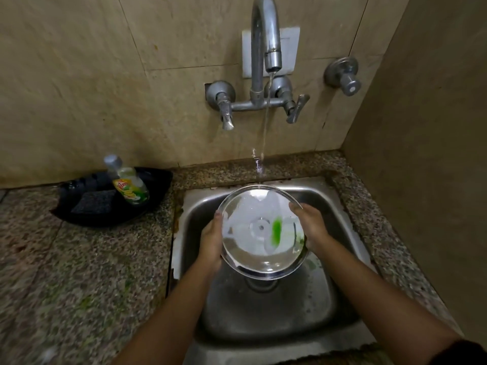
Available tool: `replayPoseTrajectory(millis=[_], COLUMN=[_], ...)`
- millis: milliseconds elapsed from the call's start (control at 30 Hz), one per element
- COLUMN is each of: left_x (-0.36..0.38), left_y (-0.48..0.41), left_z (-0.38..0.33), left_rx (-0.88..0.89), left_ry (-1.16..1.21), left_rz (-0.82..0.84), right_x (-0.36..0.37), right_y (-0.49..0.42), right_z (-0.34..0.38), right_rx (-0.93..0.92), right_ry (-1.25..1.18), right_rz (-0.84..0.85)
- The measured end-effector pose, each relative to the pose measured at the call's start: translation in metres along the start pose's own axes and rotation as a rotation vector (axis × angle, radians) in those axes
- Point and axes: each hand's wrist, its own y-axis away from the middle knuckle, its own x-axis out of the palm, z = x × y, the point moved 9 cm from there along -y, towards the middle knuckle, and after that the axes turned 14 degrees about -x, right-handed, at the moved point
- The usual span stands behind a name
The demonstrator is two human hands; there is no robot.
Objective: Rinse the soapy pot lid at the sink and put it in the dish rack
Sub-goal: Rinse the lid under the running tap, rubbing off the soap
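Observation:
A round glass pot lid (261, 248) with a steel rim hangs over the steel sink (340, 259), its underside turned up toward me. My left hand (210, 238) grips its left edge and my right hand (312, 225) grips its right edge. A thin stream of water (265, 127) falls from the tap (266, 35) and lands at the lid's far rim. White patches and a green streak show through the glass near the centre knob. No dish rack is in view.
A black tray (79, 217) on the granite counter (79, 272) left of the sink holds a dish soap bottle (129, 183) and a dark scrub pad (93, 202). Tiled walls close in behind and on the right. Two tap handles (297, 109) sit below the spout.

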Motion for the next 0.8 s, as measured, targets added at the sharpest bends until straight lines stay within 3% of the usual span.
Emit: replayPoseTrajectory(millis=[67,267,333,433,600,667,800], left_x=[0.003,0.006,0.007,0.024,0.032,0.020,0.026], left_y=[0.004,0.008,0.008,0.012,0.013,0.012,0.015], left_z=[-0.010,-0.019,-0.022,-0.021,-0.029,-0.033,-0.027], left_rx=[0.046,0.063,0.045,0.018,0.022,0.027,0.045], left_ry=[0.008,0.149,0.188,0.198,0.227,0.213,0.187], left_rz=[-0.055,-0.159,-0.181,-0.176,-0.174,-0.203,-0.182], right_x=[0.001,0.032,0.044,0.076,0.111,0.074,0.034], right_y=[-0.007,0.000,0.007,0.009,0.076,0.071,0.006], right_z=[0.008,0.064,0.057,0.050,0.045,0.039,0.063], right_rx=[-0.111,-0.679,-0.733,-0.695,-0.960,-0.954,-0.718], right_ry=[0.207,1.099,1.315,1.356,1.170,1.246,1.368], right_rz=[-0.017,0.157,0.253,0.404,0.898,0.835,0.389])
